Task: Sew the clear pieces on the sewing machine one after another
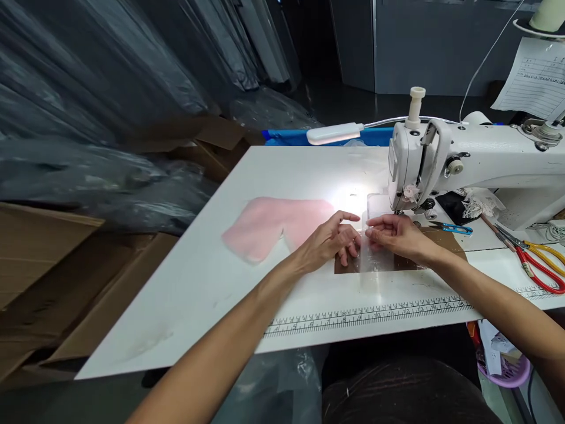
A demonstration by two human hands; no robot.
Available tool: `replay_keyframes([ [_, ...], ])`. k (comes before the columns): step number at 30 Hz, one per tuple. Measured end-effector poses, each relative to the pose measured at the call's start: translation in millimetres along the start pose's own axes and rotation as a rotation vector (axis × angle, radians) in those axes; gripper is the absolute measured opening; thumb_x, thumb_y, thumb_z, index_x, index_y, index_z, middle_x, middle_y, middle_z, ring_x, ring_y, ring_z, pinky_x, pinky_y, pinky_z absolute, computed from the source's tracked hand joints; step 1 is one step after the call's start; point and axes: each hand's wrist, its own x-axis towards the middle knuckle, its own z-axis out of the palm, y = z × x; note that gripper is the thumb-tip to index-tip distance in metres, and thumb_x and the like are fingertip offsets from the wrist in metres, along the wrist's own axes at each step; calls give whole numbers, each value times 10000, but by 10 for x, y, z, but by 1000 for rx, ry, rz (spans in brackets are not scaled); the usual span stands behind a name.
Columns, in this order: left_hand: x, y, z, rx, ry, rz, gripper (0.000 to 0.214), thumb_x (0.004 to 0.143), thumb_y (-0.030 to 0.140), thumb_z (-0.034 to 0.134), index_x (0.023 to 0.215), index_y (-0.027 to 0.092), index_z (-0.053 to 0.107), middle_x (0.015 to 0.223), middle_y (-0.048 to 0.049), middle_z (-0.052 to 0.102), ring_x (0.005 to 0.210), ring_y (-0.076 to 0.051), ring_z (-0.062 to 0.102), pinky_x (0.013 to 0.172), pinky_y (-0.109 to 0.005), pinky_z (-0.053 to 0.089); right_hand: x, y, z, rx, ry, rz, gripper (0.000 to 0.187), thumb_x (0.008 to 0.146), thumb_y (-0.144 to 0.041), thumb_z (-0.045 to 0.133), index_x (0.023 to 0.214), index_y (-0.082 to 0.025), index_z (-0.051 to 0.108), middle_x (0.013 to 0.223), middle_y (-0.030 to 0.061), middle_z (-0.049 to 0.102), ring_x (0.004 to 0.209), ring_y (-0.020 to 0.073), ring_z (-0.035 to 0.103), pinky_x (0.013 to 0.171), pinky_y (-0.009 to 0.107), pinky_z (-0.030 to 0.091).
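Holding the left hand [333,238] half-open by pink fabric [278,218], and the right hand [395,235] curled over clear plastic [378,262]. Cannot tell whether gripping the plastic.

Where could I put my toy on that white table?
Bare tabletop shows between the pink cloth and the near-left corner, and behind the cloth to the far edge. From the middle rightward it's crowded: left hand, right hand, sewing machine, blue snips and red-handled scissors.
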Motion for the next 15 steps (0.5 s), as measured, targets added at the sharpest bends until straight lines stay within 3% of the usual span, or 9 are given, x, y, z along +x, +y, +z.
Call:
replay_keyframes([
  [3, -13, -28, 54, 81, 81, -89, 788, 701, 478, 799, 1322, 187, 411, 794, 17, 692, 506, -143, 636, 474, -264, 514, 5, 44, -75, -255, 7, -108, 186, 962, -277, 551, 1058, -147, 645, 827, 51, 686, 774, 164, 655, 753, 308, 551],
  [6, -16, -45, 155, 152, 175, -102, 674, 751, 341, 769, 1321, 200, 438, 756, 51, 676, 476, -131, 631, 458, -251, 513, -105, 174, -318, -765, 68, -380, 257, 977, -275, 499, 1062, -152, 708, 939, 102, 692, 859, 217, 647, 826, 380, 546],
  [9, 0, -47, 249, 209, 250, -84, 579, 811, 302, 710, 1322, 190, 462, 707, 75, 663, 436, -116, 614, 490, -255, 538, -193, 308, -527, -1086, -18, -563, 323, 977, -239, 480, 1200, -180, 705, 1095, 157, 641, 985, 269, 616, 872, 440, 547],
  [12, 11, -44, 303, 234, 304, -81, 621, 808, 307, 719, 1351, 164, 453, 712, 69, 668, 414, -108, 592, 472, -250, 533, -175, 384, -621, -1207, -37, -594, 365, 988, -236, 463, 1279, -187, 679, 1110, 165, 612, 970, 275, 597, 880, 478, 551],
  [15, 8, -36, 310, 213, 328, -97, 687, 776, 366, 761, 1352, 155, 451, 726, 60, 673, 418, -108, 585, 443, -248, 523, -117, 410, -658, -1184, -16, -587, 364, 1005, -259, 453, 1266, -182, 693, 1072, 150, 625, 955, 268, 595, 896, 490, 547],
])
